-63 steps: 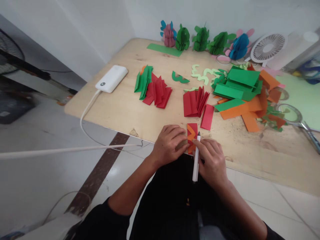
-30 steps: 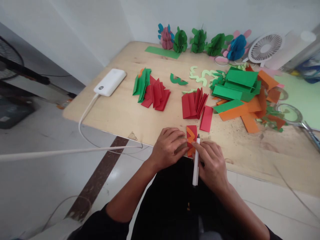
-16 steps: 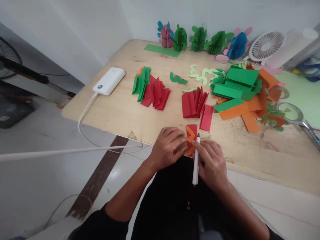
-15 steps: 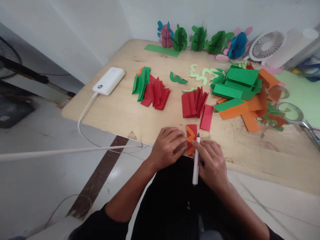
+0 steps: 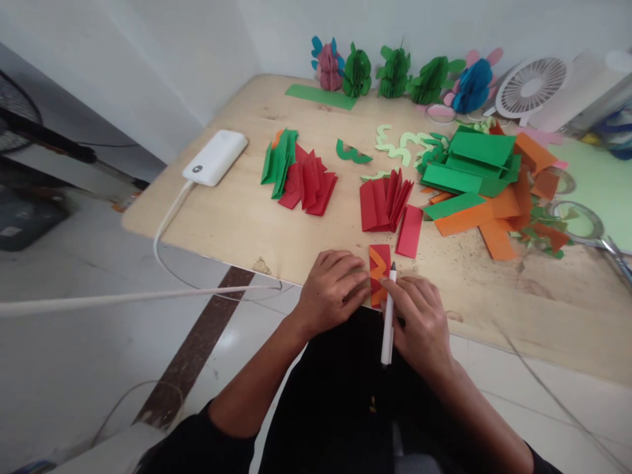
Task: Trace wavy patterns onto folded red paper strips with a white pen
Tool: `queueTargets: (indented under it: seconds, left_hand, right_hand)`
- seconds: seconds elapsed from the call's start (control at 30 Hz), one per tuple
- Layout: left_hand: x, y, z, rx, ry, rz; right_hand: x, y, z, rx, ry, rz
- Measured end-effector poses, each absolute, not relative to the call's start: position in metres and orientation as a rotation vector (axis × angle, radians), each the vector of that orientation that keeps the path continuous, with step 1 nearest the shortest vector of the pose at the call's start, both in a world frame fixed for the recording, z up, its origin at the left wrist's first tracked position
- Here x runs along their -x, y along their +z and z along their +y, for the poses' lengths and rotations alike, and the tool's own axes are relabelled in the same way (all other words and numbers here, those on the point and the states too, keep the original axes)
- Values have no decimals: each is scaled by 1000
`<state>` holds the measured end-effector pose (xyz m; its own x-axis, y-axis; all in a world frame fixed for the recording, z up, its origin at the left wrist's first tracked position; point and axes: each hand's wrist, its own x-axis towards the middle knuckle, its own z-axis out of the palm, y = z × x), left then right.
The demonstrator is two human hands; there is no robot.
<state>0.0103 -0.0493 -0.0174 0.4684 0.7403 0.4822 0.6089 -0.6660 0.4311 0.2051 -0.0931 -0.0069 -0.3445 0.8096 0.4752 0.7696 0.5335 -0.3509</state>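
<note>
At the table's front edge lies a small red folded paper (image 5: 386, 253) with an orange wavy paper cutout (image 5: 378, 264) on top of it. My left hand (image 5: 336, 283) rests at the left side of these papers, fingers bent together with the tips at the paper's edge. A white pen (image 5: 388, 329) is held in my right hand (image 5: 419, 316), its dark tip pointing away from me, while the fingertips touch the orange cutout. Just beyond lie a red paper strip (image 5: 409, 232) and a stack of folded red papers (image 5: 378, 207).
Green folded papers (image 5: 280, 161) and more red ones (image 5: 311, 187) lie at left, near a white power bank (image 5: 216, 158). Green paper (image 5: 481, 151) and orange strips (image 5: 464, 218) pile up at right beside scissors (image 5: 600, 237). Paper figures (image 5: 395, 72) and a white fan (image 5: 533, 89) line the wall.
Almost nothing differs. The view has shifted very slightly; both hands, the pen and the papers keep their places.
</note>
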Motion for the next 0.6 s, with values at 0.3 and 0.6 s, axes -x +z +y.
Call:
queueTargets:
  seconds: [0.3,0.6]
  left_hand:
    - [-11,-15,-49,-2519,966,1173]
    - [-11,-16,-49,-2516,979,1161]
  right_hand:
    - [-205,-6,-93,1269,86,-2158]
    - [-205,-6,-93,1268,86,-2158]
